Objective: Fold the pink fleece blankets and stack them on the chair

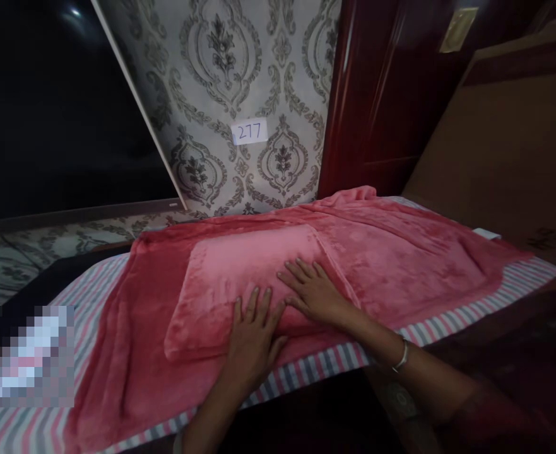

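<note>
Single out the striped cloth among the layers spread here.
It's the bottom sheet, showing white, pink and grey stripes along the near edge; the blanket over it and the pillow-shaped bundle on top are both reddish pink, without stripes.

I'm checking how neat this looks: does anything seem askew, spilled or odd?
The pink-red blanket is bunched into a raised fold at its far edge, by the dark red panel, unlike its flatter near side. A pixelated patch sits lower left. No spill or damage shows.

Dim light, glare on the dark screen (pixel 64 113), pixelated patch (pixel 29 356) lower left
</note>
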A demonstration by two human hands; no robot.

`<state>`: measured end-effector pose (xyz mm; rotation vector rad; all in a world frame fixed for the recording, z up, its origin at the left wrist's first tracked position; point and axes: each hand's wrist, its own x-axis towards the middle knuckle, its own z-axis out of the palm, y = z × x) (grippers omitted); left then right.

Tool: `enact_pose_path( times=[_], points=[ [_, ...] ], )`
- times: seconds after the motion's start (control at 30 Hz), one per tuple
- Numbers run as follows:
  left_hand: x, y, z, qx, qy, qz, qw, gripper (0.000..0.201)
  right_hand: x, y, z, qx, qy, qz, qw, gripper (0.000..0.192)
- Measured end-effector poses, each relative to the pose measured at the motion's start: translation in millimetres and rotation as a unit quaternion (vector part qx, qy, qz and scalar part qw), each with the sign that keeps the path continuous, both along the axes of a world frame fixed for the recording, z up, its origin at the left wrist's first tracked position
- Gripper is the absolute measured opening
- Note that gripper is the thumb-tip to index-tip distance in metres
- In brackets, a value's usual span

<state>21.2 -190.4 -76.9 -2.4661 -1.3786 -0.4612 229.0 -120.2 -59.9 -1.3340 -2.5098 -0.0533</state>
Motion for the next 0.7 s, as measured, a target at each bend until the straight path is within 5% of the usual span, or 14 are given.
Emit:
enact_pose_path(
  times=[0.13, 0.27, 0.4, 0.5, 0.57, 0.7],
  points=[
    [-1.9, -5.0, -4.4, 0.024, -0.025, -0.029, 0.999, 0.052, 12.9, -17.4, -15.4, 0.024, 0.068, -0.017, 0.997, 0.049],
    [-42.9, -13.3, 3.9, 0.078, -0.090, -0.063, 0.991, 0.037, 43.5, -40.8, -21.2, 0.100, 0.226, -0.036, 0.968, 0.035],
    [-98.4, -21.1, 20.8, 0.072, -0.258, 0.124, 0.956, 0.037, 78.7, -52.2, -16.1, 0.147, 0.367, -0.138, 0.908, 0.026],
    [-121.8, -22.3, 31.5, -0.047, -0.398, 0.279, 0.873, 0.050, 91.1, -51.3, -15.3, 0.109, 0.435, -0.191, 0.873, 0.022],
    [-127.6, -20.7, 35.5, -0.100, -0.457, 0.334, 0.819, 0.056, 92.4, -50.0, -17.9, 0.078, 0.465, -0.197, 0.859, 0.023],
    [-135.5, -14.3, 36.2, -0.144, -0.492, 0.387, 0.766, 0.060, 91.2, -50.0, -23.5, 0.005, 0.474, -0.188, 0.860, 0.027]
  ],
)
